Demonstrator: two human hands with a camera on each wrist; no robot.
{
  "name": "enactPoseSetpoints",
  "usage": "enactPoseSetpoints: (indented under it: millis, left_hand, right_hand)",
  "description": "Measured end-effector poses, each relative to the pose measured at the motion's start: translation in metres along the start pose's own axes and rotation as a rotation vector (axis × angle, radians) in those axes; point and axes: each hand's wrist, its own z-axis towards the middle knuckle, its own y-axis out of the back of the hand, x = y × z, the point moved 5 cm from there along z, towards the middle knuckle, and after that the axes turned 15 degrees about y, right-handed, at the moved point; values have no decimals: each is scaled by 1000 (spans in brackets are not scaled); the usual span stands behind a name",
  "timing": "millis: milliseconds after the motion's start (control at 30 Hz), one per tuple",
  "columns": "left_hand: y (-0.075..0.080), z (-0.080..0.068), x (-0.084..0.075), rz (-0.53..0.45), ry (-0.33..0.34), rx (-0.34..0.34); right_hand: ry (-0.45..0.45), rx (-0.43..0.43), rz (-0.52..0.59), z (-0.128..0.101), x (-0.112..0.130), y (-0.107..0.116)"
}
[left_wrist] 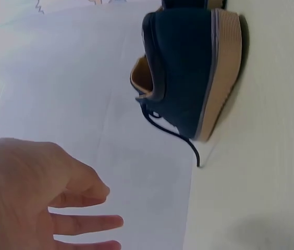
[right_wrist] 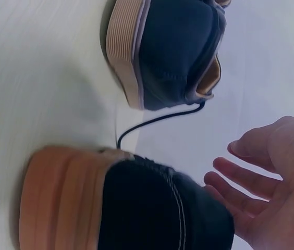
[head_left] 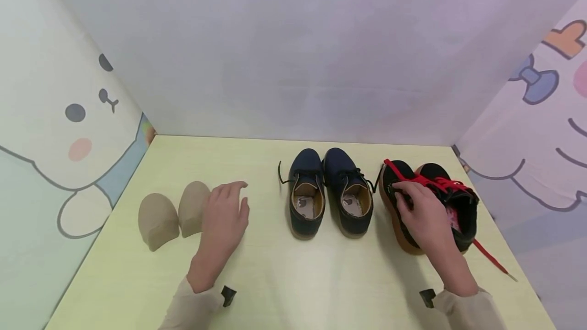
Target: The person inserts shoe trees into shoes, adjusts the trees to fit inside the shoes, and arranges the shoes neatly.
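The black shoes with red laces [head_left: 431, 202] stand at the right end of the table [head_left: 284, 274], just to the right of the navy shoes [head_left: 330, 192], which I take as the landmark. The right hand [head_left: 424, 215] lies over the left shoe of the black pair, and its fingers [head_left: 403, 190] reach down to the laces near the tongue. In the right wrist view the fingers [right_wrist: 241, 177] look spread and mostly straight beside the dark upper, so I judge it touches more than it grips; I cannot tell for sure if one finger pinches a lace.

The left hand [head_left: 224, 218] rests on the table to the left of the navy shoes, fingers relaxed and a little spread, just beside two beige shoe inserts [head_left: 171, 213] (rounded, toe-shaped pieces); whether it touches the nearer one I cannot tell.

The black shoe probably is light, with a soft fabric upper that yields under the fingers and a thick, ribbed tan sole [right_wrist: 63, 198] that is stiff. The best place to take it seems the heel collar or the sides of the sole. The red lace [head_left: 492, 258] trails loose behind the shoe, and it may drag or catch.
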Motion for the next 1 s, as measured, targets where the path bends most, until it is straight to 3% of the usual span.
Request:
enactPoseSetpoints:
  millis: [233,367,567,833,1000]
  left_hand:
    - [3,-3,29,-18,64,-25]
    - [3,-7,39,11,74,-51]
    - [6,-11,55,58,145,-83]
    - [7,-16,73,47,259,-51]
    - [7,-21,82,47,297,-29]
  right_hand:
    - [-2,-27,-34,-8,-8,10]
    - [1,-21,-36,-11,-12,14]
    - [-17,-19,-34,-16,-20,19]
    - [16,-76,-45,-22,-28,23]
    - [18,-76,-61,-27,-34,25]
